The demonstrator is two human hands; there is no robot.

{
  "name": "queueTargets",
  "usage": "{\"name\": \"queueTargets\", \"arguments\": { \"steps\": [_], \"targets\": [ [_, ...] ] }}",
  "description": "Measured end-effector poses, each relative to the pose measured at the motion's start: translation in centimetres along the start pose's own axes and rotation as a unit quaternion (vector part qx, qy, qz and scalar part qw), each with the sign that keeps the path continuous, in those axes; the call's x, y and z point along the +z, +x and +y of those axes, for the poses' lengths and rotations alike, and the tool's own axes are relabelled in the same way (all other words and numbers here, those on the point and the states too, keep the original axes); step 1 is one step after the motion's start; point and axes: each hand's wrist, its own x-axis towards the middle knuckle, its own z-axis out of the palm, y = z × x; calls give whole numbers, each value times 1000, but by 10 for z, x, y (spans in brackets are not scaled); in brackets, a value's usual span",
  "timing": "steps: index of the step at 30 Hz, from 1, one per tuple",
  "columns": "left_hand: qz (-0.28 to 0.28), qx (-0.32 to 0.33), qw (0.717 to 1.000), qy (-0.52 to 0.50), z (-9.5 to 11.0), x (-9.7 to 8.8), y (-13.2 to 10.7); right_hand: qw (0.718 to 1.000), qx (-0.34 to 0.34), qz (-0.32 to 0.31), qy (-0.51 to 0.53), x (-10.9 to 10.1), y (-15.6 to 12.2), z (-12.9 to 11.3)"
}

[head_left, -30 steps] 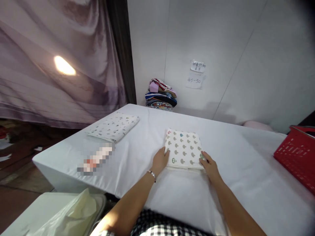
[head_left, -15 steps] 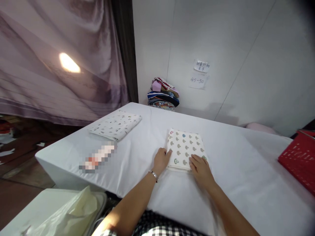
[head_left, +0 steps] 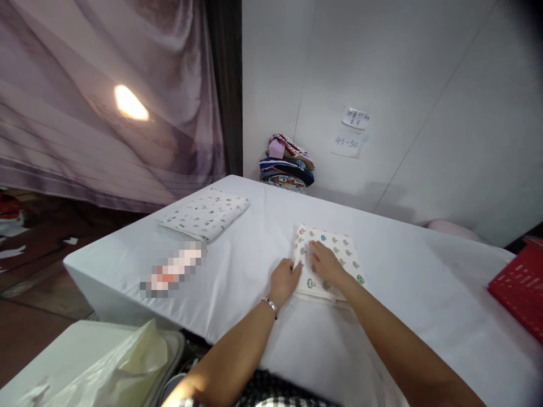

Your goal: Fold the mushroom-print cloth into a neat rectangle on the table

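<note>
A folded white cloth with a mushroom print (head_left: 339, 251) lies on the white-covered table (head_left: 403, 294) in front of me. My right hand (head_left: 324, 263) rests flat on top of its left half, fingers stretched out. My left hand (head_left: 286, 280), with a bracelet at the wrist, touches the cloth's near-left edge, fingers curled against it. A second folded white cloth with small prints (head_left: 206, 213) lies at the table's far left.
A red plastic basket (head_left: 520, 291) stands at the right edge. A pile of coloured folded clothes (head_left: 288, 164) sits against the far wall under two paper notes (head_left: 350, 133). A purple curtain (head_left: 106, 96) hangs at the left. A white bin with a bag (head_left: 106, 367) is near left.
My right hand has slid from the cloth's near-right corner leftward across its top to the left half. My left hand has stayed at the near-left edge.
</note>
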Motion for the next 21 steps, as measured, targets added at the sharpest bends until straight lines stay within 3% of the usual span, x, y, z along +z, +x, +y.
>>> {"name": "queueTargets", "arguments": {
  "steps": [7, 15, 21],
  "targets": [
    [-2, 12, 1000, 1, -7, 5, 2, 999, 27, -13, -42, 24, 68, -4],
    [-23, 17, 999, 32, -7, 6, 4, 997, 40, -49, -44, 38, 82, 1],
    [-28, 14, 999, 30, -5, 5, 6, 997, 53, -22, -56, 45, 88, 4]
  ]
}}
